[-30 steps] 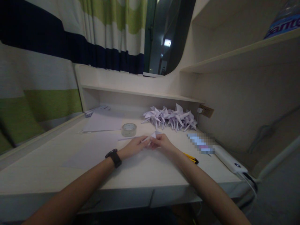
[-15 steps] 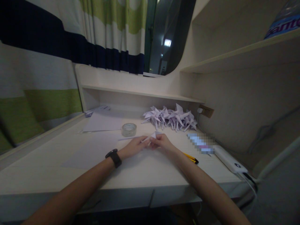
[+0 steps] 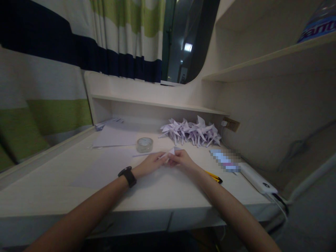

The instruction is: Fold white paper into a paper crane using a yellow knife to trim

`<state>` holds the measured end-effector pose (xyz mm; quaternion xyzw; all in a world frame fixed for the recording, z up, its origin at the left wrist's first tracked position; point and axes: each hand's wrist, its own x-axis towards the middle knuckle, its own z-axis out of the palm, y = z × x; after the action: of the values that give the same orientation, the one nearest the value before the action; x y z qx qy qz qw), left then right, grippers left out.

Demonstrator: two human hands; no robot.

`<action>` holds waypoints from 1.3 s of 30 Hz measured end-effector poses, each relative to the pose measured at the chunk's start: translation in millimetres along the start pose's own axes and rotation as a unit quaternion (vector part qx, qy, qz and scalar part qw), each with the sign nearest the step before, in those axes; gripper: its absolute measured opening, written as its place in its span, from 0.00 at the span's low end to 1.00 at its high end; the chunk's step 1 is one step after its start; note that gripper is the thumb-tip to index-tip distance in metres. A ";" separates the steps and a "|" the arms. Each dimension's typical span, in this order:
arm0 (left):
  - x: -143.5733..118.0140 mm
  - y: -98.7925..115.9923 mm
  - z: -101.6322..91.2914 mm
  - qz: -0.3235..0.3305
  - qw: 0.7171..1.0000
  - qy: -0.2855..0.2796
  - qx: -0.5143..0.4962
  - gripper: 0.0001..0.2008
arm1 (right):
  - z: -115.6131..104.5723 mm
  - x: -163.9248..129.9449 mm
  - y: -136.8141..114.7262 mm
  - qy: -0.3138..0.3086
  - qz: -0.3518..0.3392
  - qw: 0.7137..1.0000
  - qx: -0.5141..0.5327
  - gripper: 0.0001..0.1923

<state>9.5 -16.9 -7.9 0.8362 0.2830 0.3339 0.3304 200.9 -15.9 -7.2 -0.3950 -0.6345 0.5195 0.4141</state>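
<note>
Pinching a small folded paper, left hand and right hand meet above the surface. Both grip it. Tape roll sits near.

From the hands, bare desk lies open toward seven and nine o'clock, while the tape roll at eleven, paper cranes at one, and yellow cutter at four hem them in.

One tape roll; one pile of folded paper cranes, individual count indistinct. Two hands; one wristwatch. One yellow utility knife.
</note>
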 end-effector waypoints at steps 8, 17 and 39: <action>-1.2 3.4 -0.5 -0.012 1.000 -0.005 -0.010 0.22 | 0.2 -0.6 -1.2 0.000 0.001 1.000 0.001 0.27; -0.9 1.6 -0.3 -0.009 1.000 -0.012 -0.026 0.21 | -1.2 1.2 3.3 -0.004 -0.002 1.000 0.011 0.27; 0.3 -3.0 0.3 -0.012 1.000 -0.005 -0.026 0.21 | 1.0 0.3 1.0 0.002 0.000 1.000 0.012 0.27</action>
<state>9.2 -14.9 -10.1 0.8257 0.2830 0.3326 0.3572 199.9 -15.8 -8.2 -0.3909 -0.6278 0.5262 0.4198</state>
